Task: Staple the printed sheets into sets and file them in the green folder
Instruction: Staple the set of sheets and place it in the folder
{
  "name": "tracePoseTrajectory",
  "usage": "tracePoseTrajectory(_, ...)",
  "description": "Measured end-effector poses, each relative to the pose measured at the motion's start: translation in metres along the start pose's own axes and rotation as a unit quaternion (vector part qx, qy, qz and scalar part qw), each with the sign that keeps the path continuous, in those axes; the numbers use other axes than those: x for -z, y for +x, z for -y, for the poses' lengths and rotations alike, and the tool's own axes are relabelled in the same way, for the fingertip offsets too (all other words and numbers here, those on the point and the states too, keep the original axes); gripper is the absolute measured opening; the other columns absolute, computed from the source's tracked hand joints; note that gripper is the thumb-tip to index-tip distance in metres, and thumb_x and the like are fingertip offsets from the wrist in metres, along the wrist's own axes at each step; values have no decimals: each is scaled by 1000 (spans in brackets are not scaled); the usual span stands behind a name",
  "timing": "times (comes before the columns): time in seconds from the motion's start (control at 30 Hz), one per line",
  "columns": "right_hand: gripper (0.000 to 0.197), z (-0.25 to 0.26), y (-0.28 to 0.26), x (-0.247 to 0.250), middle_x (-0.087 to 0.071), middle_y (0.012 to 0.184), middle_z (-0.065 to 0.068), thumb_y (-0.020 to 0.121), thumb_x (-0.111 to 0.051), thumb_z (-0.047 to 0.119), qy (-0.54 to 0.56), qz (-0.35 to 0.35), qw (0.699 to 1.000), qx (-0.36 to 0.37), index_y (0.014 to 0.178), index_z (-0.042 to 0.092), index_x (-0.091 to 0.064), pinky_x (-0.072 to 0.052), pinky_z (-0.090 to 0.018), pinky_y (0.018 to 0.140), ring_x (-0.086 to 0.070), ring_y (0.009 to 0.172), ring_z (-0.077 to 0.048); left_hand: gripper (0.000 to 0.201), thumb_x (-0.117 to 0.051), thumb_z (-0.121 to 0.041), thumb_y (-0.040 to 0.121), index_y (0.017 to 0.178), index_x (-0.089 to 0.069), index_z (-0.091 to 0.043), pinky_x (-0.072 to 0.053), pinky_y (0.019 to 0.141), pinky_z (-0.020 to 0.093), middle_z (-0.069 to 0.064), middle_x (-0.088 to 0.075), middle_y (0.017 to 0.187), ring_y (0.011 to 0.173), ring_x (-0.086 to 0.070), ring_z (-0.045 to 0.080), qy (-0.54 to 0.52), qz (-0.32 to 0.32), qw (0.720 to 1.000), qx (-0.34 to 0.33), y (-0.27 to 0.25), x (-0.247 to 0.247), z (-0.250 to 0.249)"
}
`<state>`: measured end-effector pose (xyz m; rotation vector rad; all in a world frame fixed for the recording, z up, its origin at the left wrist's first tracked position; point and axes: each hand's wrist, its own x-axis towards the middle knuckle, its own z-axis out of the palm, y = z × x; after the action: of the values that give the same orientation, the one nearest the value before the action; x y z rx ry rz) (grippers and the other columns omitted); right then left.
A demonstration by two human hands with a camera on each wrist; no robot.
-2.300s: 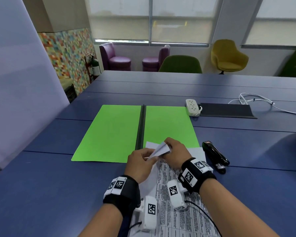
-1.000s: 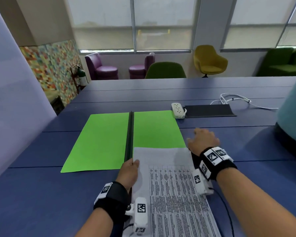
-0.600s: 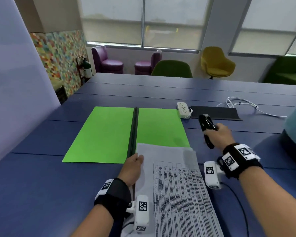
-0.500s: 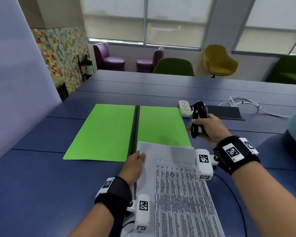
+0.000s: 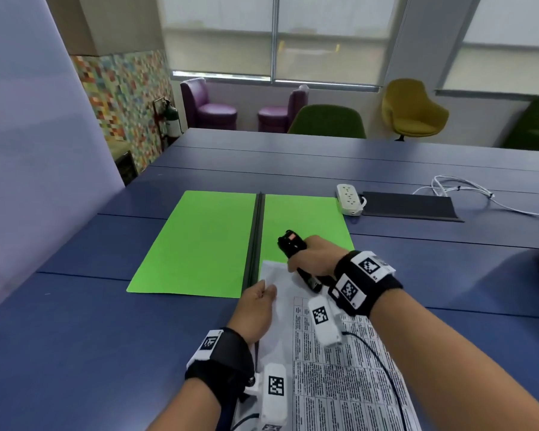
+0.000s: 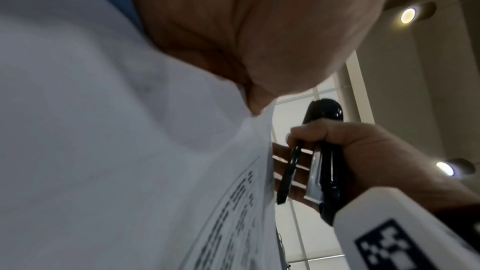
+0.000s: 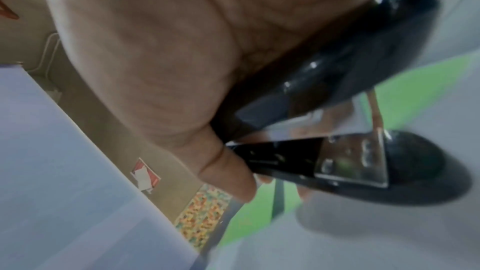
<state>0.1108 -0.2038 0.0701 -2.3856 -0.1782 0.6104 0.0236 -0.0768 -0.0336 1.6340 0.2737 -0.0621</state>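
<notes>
Right hand (image 5: 316,255) is gripping one black stapler (image 5: 296,256), fingers curled round it, mouth gaping, hovering over the top of the printed sheets (image 5: 333,368). Left wrist view is showing the same stapler (image 6: 322,163) just beside the paper edge, not yet on it. Left hand (image 5: 257,312) is pinching the top left corner of the sheets, thumb on top. Sheet count: cannot tell, one stack lying on the blue table (image 5: 75,353), its top edge overlapping the folder. One green folder (image 5: 206,244) is lying open flat beyond the hands, two leaves with a dark spine between. Further back: one white power strip (image 5: 349,199), one black mat (image 5: 408,205), one white cable (image 5: 467,189). Chairs by the window: two purple, two green, one yellow.
</notes>
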Motion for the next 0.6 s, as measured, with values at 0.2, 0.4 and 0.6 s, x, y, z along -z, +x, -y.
tracePoseTrajectory(0.2,33,-50,30,52,-64,118,-17,93,-58,26,-222,-153,960,-70,117,4,-53,-46,-33,76,-63,103,-33,32,-39,-17,104,74,-42,-26,-28,59,13,-14,-41,73,65,-36,-1,27,-21,999,-3,-3,-2,-4)
tracePoseTrajectory(0.4,45,-120,29,70,-69,102,-17,87,-60,53,-175,-152,968,-94,94,9,-65,-52,-35,80,-67,94,-32,17,-40,-20,104,89,-49,-21,-32,66,22,0,-46,88,70,-37,4,-23,-46,999,-11,-7,-2,-10)
tracePoseTrajectory(0.6,41,-94,-64,61,-73,105,-19,93,-55,44,457,-5,887,73,112,11,-68,-56,-41,78,-71,84,-30,21,-43,-15,103,104,-64,-14,-46,102,32,5,-68,116,105,-64,6,-139,-113,978,-107,-10,16,-85)
